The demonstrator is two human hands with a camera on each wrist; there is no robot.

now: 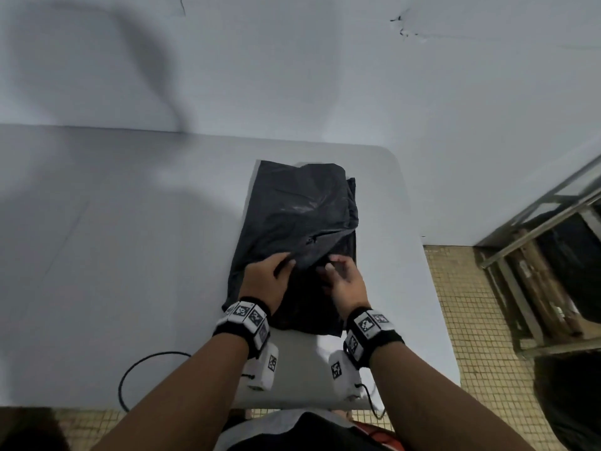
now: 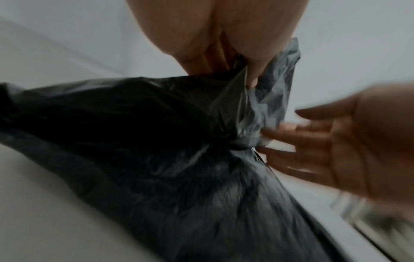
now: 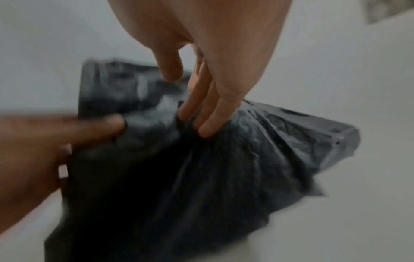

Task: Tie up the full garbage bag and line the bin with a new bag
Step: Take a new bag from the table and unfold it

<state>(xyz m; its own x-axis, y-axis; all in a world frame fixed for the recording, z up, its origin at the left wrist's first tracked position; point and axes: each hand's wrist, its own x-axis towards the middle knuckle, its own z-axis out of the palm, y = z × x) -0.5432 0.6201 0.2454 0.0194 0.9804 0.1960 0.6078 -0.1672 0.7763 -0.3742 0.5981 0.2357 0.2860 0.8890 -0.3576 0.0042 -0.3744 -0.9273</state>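
**Black bag worked at its middle on the white table**

A white table (image 1: 130, 255) is seen against a pale wall, with tiled floor (image 1: 471, 320) to the right and a metal-framed rack (image 1: 553, 255) beyond it. No bin can be made out in any view. A black cable (image 1: 136, 369) is looped near the table's near edge.

The black garbage bag (image 1: 299, 209) is laid lengthwise on the table, its far part flat and folded, its near part bunched and darker. Whether it is the full bag or the new one cannot be told for certain; it looks mostly flat.

The film is judged thin, light, limp and slippery, easily torn if pulled against a sharp fold. It is best taken at a gathered edge, where several layers can be pinched together, not at a single sheet.

The left hand (image 1: 270, 275) is closed on a fold of the bag, film pinched between thumb and fingers, as the left wrist view shows. The right hand (image 1: 344, 284) is held loosely spread, its fingertips (image 3: 206, 131) touching the bunched film with nothing gripped.
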